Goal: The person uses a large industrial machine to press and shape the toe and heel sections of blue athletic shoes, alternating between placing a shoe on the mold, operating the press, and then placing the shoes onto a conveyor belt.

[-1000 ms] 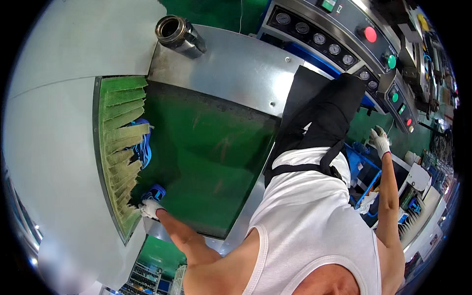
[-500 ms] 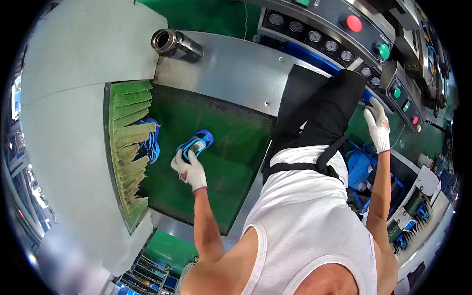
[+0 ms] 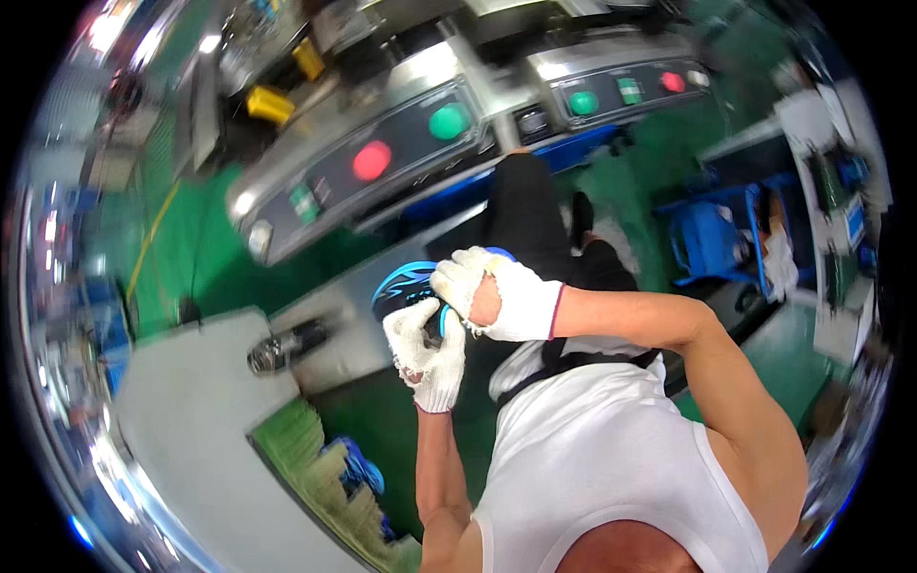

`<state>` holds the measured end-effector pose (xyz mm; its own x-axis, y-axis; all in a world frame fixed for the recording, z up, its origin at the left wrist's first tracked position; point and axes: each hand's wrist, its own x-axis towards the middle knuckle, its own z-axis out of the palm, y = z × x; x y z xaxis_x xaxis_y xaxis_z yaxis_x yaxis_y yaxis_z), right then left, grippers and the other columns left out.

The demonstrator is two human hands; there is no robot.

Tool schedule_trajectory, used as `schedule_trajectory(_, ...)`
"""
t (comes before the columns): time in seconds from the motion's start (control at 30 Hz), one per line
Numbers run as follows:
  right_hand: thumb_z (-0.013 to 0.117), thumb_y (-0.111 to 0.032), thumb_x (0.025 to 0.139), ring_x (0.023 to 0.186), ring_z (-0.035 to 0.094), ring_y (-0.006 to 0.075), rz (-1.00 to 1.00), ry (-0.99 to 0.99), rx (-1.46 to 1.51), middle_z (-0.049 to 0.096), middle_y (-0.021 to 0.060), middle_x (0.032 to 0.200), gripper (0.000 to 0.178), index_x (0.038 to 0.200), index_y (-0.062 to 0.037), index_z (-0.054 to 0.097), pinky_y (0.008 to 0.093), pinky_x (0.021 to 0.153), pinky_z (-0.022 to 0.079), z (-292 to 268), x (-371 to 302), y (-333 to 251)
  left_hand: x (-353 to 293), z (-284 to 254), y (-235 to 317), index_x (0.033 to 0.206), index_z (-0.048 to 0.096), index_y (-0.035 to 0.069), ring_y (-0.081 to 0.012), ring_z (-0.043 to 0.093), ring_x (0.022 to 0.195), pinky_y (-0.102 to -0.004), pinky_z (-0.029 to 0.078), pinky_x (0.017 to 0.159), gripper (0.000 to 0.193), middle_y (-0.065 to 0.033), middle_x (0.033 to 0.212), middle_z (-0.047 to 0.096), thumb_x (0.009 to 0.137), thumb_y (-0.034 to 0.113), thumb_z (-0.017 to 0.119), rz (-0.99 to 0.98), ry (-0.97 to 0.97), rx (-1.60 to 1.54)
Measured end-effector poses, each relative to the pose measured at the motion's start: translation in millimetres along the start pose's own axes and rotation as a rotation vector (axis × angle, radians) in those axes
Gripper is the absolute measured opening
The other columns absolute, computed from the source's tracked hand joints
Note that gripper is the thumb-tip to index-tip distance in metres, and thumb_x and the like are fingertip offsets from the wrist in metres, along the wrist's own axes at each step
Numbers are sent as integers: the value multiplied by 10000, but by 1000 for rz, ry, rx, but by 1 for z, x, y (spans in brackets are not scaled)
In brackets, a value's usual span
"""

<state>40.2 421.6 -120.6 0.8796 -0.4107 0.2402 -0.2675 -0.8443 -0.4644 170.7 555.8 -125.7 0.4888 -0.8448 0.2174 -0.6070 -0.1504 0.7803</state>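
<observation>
A blue and black shoe (image 3: 406,284) is held up in front of me, away from the green belt. My left hand (image 3: 428,355), in a white glove, is closed on its near edge with the fingers curled. From the right, my right hand (image 3: 506,298), gloved too, lies across the shoe with its fingers bent round it. Much of the shoe is hidden under both gloves. Another blue shoe (image 3: 357,468) sits on the green belt (image 3: 387,406), partly behind a fringed green strip curtain (image 3: 298,447).
A machine panel with a red button (image 3: 372,160) and a green button (image 3: 448,121) stands ahead; a second control panel (image 3: 626,91) lies right of it. A metal bottle (image 3: 287,346) is on the left ledge. A blue cart (image 3: 712,239) stands at the right.
The view has swung left toward the machine panels. My left hand has lifted the shoe off the belt. My right hand, empty and apart before, has come over onto the shoe.
</observation>
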Motion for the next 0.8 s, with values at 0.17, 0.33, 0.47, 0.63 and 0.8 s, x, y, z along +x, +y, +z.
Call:
schedule_trajectory(0.17, 789, -387, 864, 1031, 718, 392, 418, 127, 332, 727, 208, 1076, 560, 1260, -21, 638, 463, 859, 571, -76, -63, 59, 82, 49, 86, 1312, 644, 40, -185, 664, 964, -330, 557, 859, 519, -115, 1250, 589, 832, -71, 807, 321, -311, -220)
schedule_trajectory(0.33, 842, -567, 817, 1083, 703, 310, 996, 320, 748, 728, 213, 1118, 893, 1393, 63, 577, 403, 992, 533, -97, -181, 77, 146, 85, 134, 1431, 557, 40, -275, 653, 1141, -380, 590, 900, 660, -191, 1410, 546, 843, 11, 854, 635, -277, -250)
schedule_trajectory(0.47, 875, -336, 830, 1042, 631, 176, 1041, 862, 1338, 683, 116, 1181, 792, 1375, 129, 535, 332, 923, 535, -58, -250, 67, 226, 139, 171, 1435, 558, 12, -351, 627, 1212, -409, 563, 963, 585, -211, 1394, 584, 900, 26, 793, 744, -248, -68)
schedule_trajectory(0.63, 868, -349, 796, 1082, 620, 181, 1344, 1054, 1297, 631, 133, 1282, 881, 1391, 173, 483, 347, 931, 554, -33, -292, 73, 343, 243, 227, 1520, 493, 16, -333, 581, 1323, -446, 469, 1134, 596, -198, 1447, 552, 997, 188, 722, 725, -305, 95)
schedule_trajectory(0.8, 898, -353, 771, 890, 514, 126, 1464, 1202, 1327, 529, 43, 983, 633, 1056, 60, 514, 323, 745, 486, 5, -312, 111, 494, 364, 230, 1477, 565, -47, -263, 620, 1307, -373, 480, 1111, 637, -193, 1438, 643, 987, 313, 751, 534, -293, 110)
